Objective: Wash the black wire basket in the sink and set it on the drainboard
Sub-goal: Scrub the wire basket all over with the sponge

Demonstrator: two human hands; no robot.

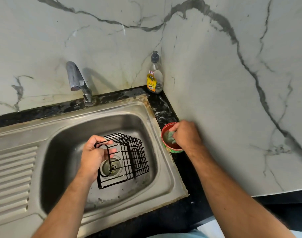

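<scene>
While left hand holds basket, right hand pinches scrubber.

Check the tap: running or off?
Off, as far as the view shows: no stream falls from the tap spout, and the sink basin below shows no splash around the black wire basket.
</scene>
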